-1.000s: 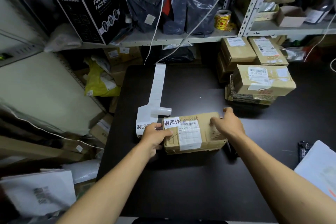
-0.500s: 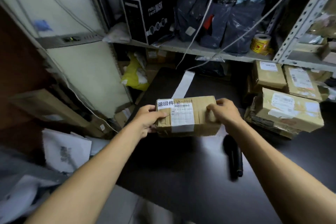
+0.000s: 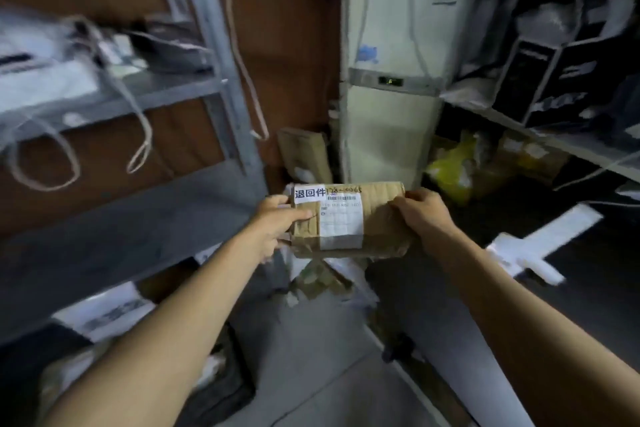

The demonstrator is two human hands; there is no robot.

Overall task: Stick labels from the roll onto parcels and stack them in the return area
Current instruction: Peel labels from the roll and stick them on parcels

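1. The parcel [image 3: 348,218] is up in the air in front of me, clear of the bench [image 3: 588,270] and over the gap between it and the grey shelf unit [image 3: 214,55] on my left. I hold it level, labelled face up, which I judge suits carrying it to the return area without losing sight of the sticker.
2. My left hand [image 3: 277,224] grips its left end: the thumb lies over the top face and the other fingers curl under, so that hand is clamped on the box.
3. My right hand [image 3: 420,213] grips the right end the same way, its fingers [image 3: 403,206] wrapped over the top edge. One hand at each end keeps a long box from tipping.
4. The parcel is a brown cardboard box, longer than it is deep, creased and bound with tape. A white return label [image 3: 309,193] with bold black characters sits at its top left corner, touching a larger shipping label [image 3: 341,222] with a barcode. Handwritten digits run along the top edge beside the sticker.
5. The strip of labels [image 3: 547,239] from the roll lies on the dark bench to my right, well apart from the box.
6. Behind the parcel stands a white cabinet unit [image 3: 388,135], and a yellow bag [image 3: 450,170] sits low beside it. Much of this is blurred.
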